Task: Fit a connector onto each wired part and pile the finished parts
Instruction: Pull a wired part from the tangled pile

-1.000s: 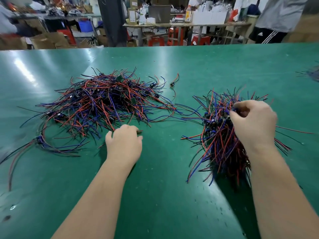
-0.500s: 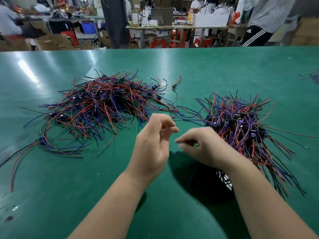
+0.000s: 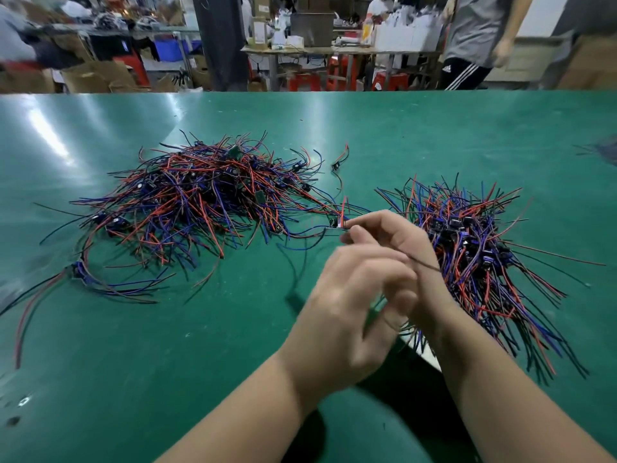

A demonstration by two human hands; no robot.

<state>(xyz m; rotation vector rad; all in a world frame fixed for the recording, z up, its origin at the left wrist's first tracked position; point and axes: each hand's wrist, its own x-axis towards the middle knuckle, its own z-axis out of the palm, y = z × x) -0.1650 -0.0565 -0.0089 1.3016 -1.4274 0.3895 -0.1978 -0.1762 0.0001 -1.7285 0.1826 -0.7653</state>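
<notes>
While right hand (image 3: 390,232) pinches wired part (image 3: 334,226) | left hand (image 3: 344,305) grip: blurred, cannot tell

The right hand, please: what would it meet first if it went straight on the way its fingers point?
Likely the left wire pile; the right hand, pinching a wired part, points left toward it; depth is unclear.

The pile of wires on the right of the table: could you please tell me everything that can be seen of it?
The right pile is a loose, tangled heap of thin red, blue and black wires, plastic-coated by the look. Small black blocks cluster near its middle. The wire ends fan outward, longest toward the near right. It lies on the green table, to the right of the other pile. The right hand, pinching one wired part, overlaps its left edge; contact cannot be told.
</notes>
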